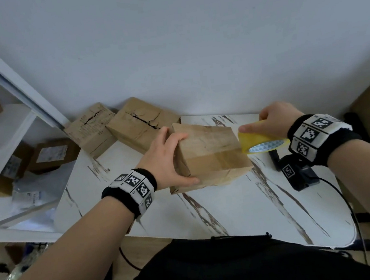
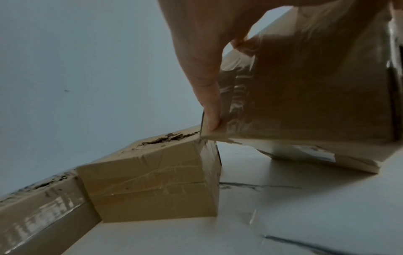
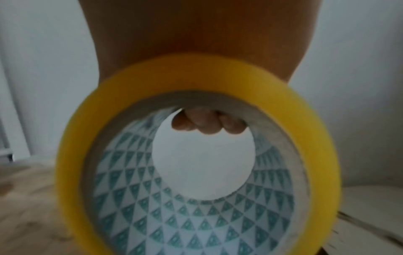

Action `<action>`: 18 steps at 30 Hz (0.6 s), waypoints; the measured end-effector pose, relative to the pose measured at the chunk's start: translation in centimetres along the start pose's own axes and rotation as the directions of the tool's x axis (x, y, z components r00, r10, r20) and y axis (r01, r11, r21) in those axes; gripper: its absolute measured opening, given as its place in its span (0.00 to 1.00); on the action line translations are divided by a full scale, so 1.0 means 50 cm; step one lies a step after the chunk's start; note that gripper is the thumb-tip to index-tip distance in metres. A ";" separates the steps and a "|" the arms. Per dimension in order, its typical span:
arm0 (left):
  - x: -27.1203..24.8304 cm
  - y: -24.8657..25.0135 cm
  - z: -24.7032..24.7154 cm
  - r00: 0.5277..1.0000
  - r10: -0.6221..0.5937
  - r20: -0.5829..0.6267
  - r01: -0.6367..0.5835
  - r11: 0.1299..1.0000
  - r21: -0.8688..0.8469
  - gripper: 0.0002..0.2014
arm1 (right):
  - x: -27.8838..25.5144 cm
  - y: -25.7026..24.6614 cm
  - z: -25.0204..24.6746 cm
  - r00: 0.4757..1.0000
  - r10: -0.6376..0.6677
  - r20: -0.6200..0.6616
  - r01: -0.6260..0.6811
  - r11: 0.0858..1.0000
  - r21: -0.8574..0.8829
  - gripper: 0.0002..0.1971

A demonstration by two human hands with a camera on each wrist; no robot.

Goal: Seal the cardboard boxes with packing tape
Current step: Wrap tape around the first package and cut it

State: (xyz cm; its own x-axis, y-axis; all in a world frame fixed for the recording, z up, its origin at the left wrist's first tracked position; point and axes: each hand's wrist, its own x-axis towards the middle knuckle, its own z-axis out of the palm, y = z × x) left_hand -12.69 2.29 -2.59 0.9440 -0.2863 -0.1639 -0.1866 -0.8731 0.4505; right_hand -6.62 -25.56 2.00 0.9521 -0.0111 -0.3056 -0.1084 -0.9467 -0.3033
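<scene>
A brown cardboard box [image 1: 212, 153] sits tilted on the white marble-patterned table [image 1: 231, 205]. My left hand [image 1: 170, 157] grips its left end, thumb at the near side and fingers over the top edge; in the left wrist view a finger [image 2: 209, 96] presses the box [image 2: 305, 86] on its taped face, one corner lifted off the table. My right hand [image 1: 274, 120] holds a yellow roll of packing tape [image 1: 261, 142] against the box's right end. In the right wrist view the tape roll [image 3: 196, 155] fills the picture, with fingertips [image 3: 207, 123] curled through its core.
Two more brown boxes [image 1: 90, 128] [image 1: 141, 121], with torn tops, stand at the table's far left against the wall. A black device with a marker tag and cable [image 1: 295, 172] lies at the right. White shelving with parcels [image 1: 23, 155] stands to the left.
</scene>
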 end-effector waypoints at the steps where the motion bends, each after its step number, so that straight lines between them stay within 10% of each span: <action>1: 0.000 0.003 0.001 1.000 0.005 0.000 -0.005 1.000 0.005 0.55 | -0.002 0.009 -0.001 1.000 0.002 0.003 -0.002 0.999 0.037 0.31; 11: 0.022 0.013 0.009 0.993 -0.053 0.110 0.044 0.996 0.081 0.58 | 0.009 0.053 0.008 0.998 0.032 0.051 -0.051 0.898 0.436 0.22; 18: 0.020 -0.003 0.029 0.986 -0.102 0.130 0.093 0.993 0.076 0.60 | 0.012 0.038 -0.003 0.998 0.038 -0.043 -0.034 0.996 0.078 0.29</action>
State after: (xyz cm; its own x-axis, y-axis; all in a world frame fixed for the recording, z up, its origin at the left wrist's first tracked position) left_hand -12.12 1.55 -4.10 0.9147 -0.2444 -0.3217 -0.1180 -0.9232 0.3657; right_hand -6.20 -27.40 1.40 0.9588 -0.0609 -0.2776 -0.1632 -0.9176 -0.3624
